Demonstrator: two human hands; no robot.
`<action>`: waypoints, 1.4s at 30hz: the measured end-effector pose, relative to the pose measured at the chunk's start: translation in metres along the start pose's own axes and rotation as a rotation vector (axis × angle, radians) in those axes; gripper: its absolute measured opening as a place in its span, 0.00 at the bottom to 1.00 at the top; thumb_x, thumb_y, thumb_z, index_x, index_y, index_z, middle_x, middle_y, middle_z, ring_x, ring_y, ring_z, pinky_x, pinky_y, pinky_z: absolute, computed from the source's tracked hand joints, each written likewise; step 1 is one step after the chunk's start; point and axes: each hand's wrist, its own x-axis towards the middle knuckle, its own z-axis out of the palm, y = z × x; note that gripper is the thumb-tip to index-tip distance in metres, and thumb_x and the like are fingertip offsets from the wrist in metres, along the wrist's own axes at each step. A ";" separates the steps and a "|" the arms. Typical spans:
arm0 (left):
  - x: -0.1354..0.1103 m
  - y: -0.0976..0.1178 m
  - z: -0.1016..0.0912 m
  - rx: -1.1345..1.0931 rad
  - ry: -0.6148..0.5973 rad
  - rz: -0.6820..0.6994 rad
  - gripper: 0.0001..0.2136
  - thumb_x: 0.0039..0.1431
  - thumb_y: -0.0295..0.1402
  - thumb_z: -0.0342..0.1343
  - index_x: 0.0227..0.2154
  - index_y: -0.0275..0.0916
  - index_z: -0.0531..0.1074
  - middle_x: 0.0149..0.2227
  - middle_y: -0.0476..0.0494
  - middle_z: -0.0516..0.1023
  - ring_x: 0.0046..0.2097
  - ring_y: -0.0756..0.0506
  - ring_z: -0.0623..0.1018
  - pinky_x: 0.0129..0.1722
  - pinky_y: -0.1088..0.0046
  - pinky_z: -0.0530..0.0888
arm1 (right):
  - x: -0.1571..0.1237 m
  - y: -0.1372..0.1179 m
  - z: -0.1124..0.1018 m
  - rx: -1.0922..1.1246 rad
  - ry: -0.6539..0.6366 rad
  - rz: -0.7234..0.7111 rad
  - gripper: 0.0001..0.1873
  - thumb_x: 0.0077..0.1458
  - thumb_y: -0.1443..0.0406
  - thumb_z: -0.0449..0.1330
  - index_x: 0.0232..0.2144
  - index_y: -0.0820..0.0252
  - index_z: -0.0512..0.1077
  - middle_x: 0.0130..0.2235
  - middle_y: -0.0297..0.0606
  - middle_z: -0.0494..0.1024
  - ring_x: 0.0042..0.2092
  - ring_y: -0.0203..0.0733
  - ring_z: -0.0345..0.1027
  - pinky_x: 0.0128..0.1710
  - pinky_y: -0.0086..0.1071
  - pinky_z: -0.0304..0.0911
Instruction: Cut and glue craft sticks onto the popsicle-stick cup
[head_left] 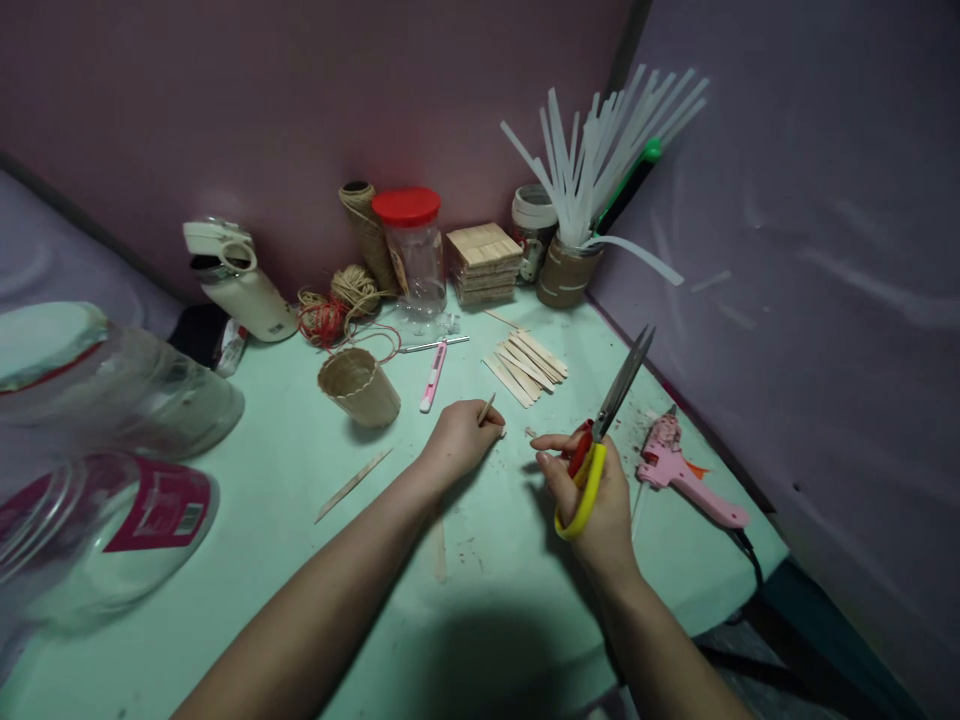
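Note:
My left hand (459, 438) rests on the pale green table (300, 560) with its fingers closed round a thin wooden stick (487, 408), which pokes up past the knuckles. My right hand (592, 500) grips red and yellow handled scissors (611, 410), blades pointing up and away, nearly together. A few small wood offcuts (529, 432) lie on the table between the two hands. A loose row of flat wooden sticks (525, 365) lies just beyond the hands.
A pink glue gun (679, 470) lies to the right near the table edge. A stick-built cup (358, 387), pink cutter (433, 375), twine (337, 300), red-lidded jar (412, 250), stacked sticks (484, 262) and a pot of glue rods (577, 200) stand behind. Glass jars (97, 480) lie left.

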 end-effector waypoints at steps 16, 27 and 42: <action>0.000 0.003 0.004 0.105 -0.011 0.022 0.04 0.48 0.27 0.56 0.25 0.38 0.75 0.25 0.48 0.75 0.29 0.48 0.72 0.30 0.73 0.63 | -0.001 -0.002 -0.001 0.063 0.014 0.030 0.13 0.55 0.61 0.62 0.32 0.55 0.59 0.36 0.34 0.77 0.22 0.29 0.55 0.19 0.25 0.52; -0.033 0.017 -0.018 -0.497 -0.120 -0.194 0.11 0.55 0.36 0.50 0.29 0.35 0.75 0.28 0.46 0.73 0.22 0.53 0.61 0.21 0.75 0.56 | -0.002 -0.003 -0.001 0.067 0.019 0.048 0.12 0.55 0.61 0.62 0.32 0.55 0.60 0.35 0.34 0.77 0.21 0.29 0.55 0.19 0.25 0.52; -0.086 -0.009 0.011 -1.139 -0.584 -0.333 0.15 0.61 0.41 0.52 0.34 0.31 0.72 0.25 0.42 0.73 0.20 0.57 0.56 0.18 0.81 0.50 | -0.004 -0.004 0.007 0.170 -0.305 0.246 0.18 0.51 0.55 0.65 0.32 0.55 0.59 0.32 0.31 0.74 0.26 0.33 0.68 0.26 0.28 0.63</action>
